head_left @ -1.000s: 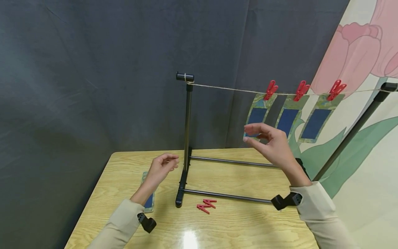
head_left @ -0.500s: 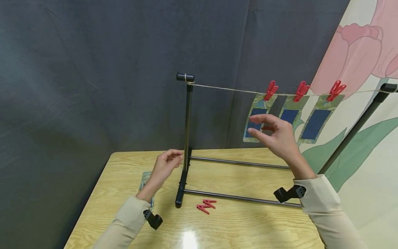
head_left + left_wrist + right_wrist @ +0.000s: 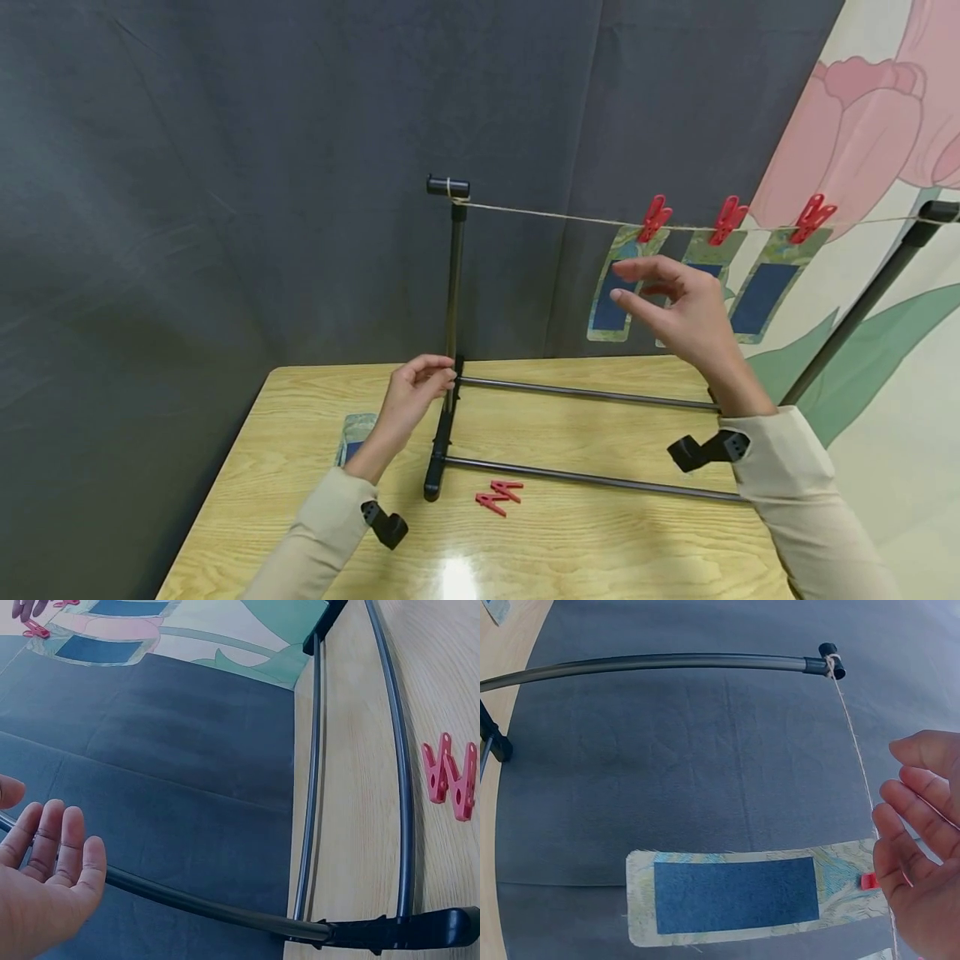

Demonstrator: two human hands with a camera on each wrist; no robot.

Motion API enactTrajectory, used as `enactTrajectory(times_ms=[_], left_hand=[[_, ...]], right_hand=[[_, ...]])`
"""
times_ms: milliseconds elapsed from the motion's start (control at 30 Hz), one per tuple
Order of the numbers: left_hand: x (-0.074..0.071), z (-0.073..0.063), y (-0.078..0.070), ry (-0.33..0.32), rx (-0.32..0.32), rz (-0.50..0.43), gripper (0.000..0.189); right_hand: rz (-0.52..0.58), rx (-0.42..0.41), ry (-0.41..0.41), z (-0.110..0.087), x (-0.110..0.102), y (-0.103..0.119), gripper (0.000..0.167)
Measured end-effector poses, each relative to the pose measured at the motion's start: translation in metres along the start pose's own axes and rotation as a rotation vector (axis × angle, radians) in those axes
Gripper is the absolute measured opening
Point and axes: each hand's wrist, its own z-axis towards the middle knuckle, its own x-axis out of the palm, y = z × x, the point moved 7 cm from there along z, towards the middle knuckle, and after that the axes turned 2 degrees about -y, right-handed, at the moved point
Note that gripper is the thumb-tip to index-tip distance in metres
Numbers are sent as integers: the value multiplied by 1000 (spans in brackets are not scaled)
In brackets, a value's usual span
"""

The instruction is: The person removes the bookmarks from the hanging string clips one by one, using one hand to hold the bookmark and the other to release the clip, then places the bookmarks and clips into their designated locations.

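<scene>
Three patterned fabric strips with dark blue panels hang from a twine line [image 3: 540, 212]: the left strip [image 3: 609, 304], the middle strip [image 3: 705, 247] and the right strip [image 3: 765, 300]. A red clothespin [image 3: 655, 218] pins the left one, and the others are clipped alike. My right hand [image 3: 682, 308] holds nothing; its fingers are loosely bent, thumb apart, and it overlaps the left and middle strips in the head view. Beside the rack's left post [image 3: 454, 283], my left hand [image 3: 411, 400] is without any object, its fingers loosely bent in the left wrist view.
Two red clothespins [image 3: 498, 497] lie on the wooden table [image 3: 600, 550] in front of the rack's lower bar [image 3: 585, 477]. Another fabric strip [image 3: 357, 428] lies at the left, partly hidden by my left wrist. A dark curtain [image 3: 300, 167] hangs behind.
My right hand has risen and shifted right, uncovering the lower end of the left strip. My left hand has moved right and slightly up, to the post. The hanging strips stay in place.
</scene>
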Motion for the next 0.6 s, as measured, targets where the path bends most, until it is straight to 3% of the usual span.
enactTrajectory(times_ms=[267,433,600], left_hand=[[8,-7,-29,1,21,-11,19],[10,-5,-26,2,5,-67,19],[10,3,-12,-12,9,-105,18]], right_hand=[[3,12,-26,12,-9,0,34],[-2,15,-39,19,-13,-1,35],[-17,26,-46,25,-16,1,35]])
